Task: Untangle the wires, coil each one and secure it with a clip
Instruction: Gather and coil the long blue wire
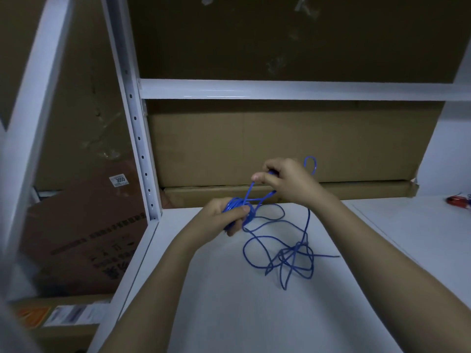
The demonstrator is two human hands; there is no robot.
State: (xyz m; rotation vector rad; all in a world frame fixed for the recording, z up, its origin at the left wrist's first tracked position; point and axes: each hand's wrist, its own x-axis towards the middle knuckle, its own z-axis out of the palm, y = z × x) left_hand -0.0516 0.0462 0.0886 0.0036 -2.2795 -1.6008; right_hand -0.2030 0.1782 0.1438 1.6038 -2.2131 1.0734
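A long blue wire [280,253] lies in loose tangled loops on the white shelf surface [229,301]. My left hand [224,215] grips a small bundle of coiled turns of that wire just above the shelf. My right hand [285,182], higher and to the right, pinches a strand of the same wire between thumb and fingers. A curved end of the wire sticks up behind the right hand. Two strands run taut between the hands. No clip shows near the hands.
A white metal upright [139,138] with holes stands left of the shelf, a crossbeam [280,89] above. Cardboard boxes [280,146] fill the back. A small red object [458,201] lies at the far right of the shelf. More boxes sit low at the left.
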